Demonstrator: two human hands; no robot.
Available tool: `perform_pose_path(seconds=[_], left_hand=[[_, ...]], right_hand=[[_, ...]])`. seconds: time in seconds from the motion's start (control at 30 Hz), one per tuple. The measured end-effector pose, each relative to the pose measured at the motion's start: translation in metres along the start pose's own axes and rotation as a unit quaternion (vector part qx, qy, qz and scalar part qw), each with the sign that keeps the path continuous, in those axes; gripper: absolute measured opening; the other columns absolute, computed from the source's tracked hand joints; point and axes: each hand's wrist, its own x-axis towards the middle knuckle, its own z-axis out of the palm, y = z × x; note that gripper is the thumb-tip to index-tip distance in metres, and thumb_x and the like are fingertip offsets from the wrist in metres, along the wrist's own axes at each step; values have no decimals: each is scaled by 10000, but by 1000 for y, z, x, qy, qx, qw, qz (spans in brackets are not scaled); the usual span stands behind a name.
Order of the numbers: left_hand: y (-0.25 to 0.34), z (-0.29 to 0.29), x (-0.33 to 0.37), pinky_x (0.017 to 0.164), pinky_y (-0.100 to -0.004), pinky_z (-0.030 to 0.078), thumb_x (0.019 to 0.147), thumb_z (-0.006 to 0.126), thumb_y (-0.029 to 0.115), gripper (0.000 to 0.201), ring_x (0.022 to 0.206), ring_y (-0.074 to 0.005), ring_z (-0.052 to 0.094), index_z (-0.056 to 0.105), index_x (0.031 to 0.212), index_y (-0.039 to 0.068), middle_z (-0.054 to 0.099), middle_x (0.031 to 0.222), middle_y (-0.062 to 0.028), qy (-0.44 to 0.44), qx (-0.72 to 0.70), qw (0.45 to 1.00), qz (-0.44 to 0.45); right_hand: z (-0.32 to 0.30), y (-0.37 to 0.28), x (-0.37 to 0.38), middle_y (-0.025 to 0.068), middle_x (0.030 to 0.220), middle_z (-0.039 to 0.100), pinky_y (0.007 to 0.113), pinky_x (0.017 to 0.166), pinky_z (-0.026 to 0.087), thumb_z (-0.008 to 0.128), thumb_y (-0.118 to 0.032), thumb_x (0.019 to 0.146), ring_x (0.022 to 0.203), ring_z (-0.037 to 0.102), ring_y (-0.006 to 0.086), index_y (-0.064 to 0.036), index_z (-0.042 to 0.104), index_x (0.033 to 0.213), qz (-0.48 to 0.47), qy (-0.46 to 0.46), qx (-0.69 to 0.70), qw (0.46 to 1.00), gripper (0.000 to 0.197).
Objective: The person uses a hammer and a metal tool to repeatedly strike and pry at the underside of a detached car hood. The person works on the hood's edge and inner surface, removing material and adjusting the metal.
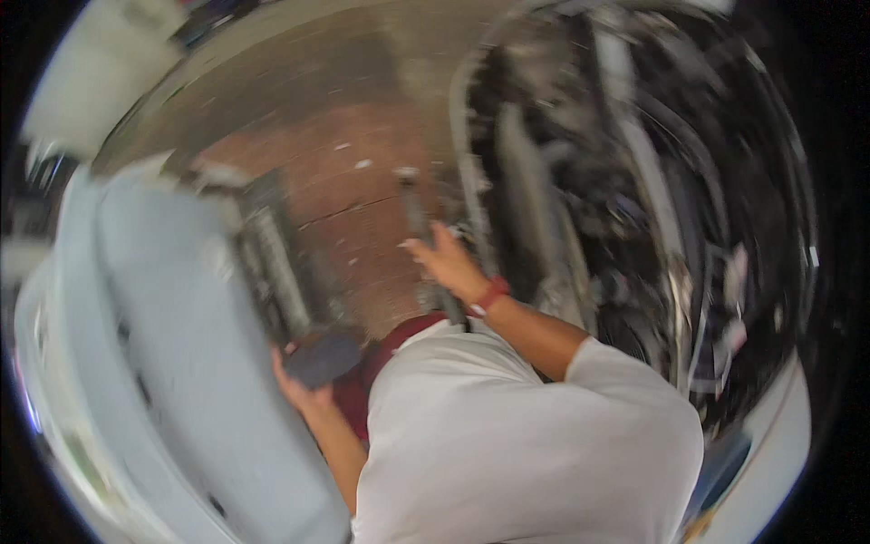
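In my left hand (304, 390) is a dark grey, flat, rounded block (322, 358); my fingers curl round its edge, and motion blur hides its exact kind. This hand is beside a light blue-grey car body panel (190, 299). My right hand (451, 265), with a red band at the wrist, is closed on a long grey bar-like tool (415, 210). The tool's pale tip points away from me, and its dark handle end reaches back toward my shirt. Whether it is a hammer I cannot tell through the blur.
At the right is an open vehicle bay (625, 208) full of dark parts, with a pale rim. A dark metal frame-like part (272, 254) is by the blue-grey panel. Between them runs a reddish-brown floor (353, 208) with small white scraps. A pale object (100, 72) is at the far left.
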Motion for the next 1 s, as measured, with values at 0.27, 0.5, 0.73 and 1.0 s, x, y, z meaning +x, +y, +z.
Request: perform_pose_path(seconds=[0.27, 0.5, 0.73, 1.0], left_hand=[[-37, -37, 54, 1002, -483, 559, 1056, 613, 319, 574, 1046, -220, 644, 484, 1613, 270, 640, 1070, -50, 17, 75, 997, 19], [-53, -9, 64, 923, -487, 591, 1010, 698, 321, 732, 1084, -246, 633, 369, 1656, 222, 495, 1519, -90, -27, 211, 976, 39], [-66, -13, 75, 907, -415, 592, 1011, 701, 298, 795, 1087, -232, 629, 304, 1685, 155, 408, 1623, -101, -73, 299, 951, 8], [-62, -4, 66, 995, -442, 538, 990, 724, 300, 751, 1142, -258, 631, 388, 1600, 21, 572, 1418, -149, -88, 371, 924, -10]], right_hand=[[-108, -104, -60, 280, 1014, 724, 522, 846, 551, 738, -355, 963, 966, 702, 484, -14, 552, 1387, -261, 219, -199, 919, 576], [-223, -125, -104, 232, 1040, 755, 509, 851, 566, 791, -341, 903, 994, 727, 445, -90, 632, 1318, -255, 457, -354, 775, 510], [-370, -70, -146, 211, 1126, 753, 488, 897, 562, 791, -374, 902, 1049, 716, 411, -123, 661, 1322, -110, 595, -482, 634, 506], [-343, -43, -120, 202, 1215, 743, 371, 852, 586, 771, -365, 985, 1168, 703, 256, 2, 546, 1480, -201, 552, -233, 775, 657]])
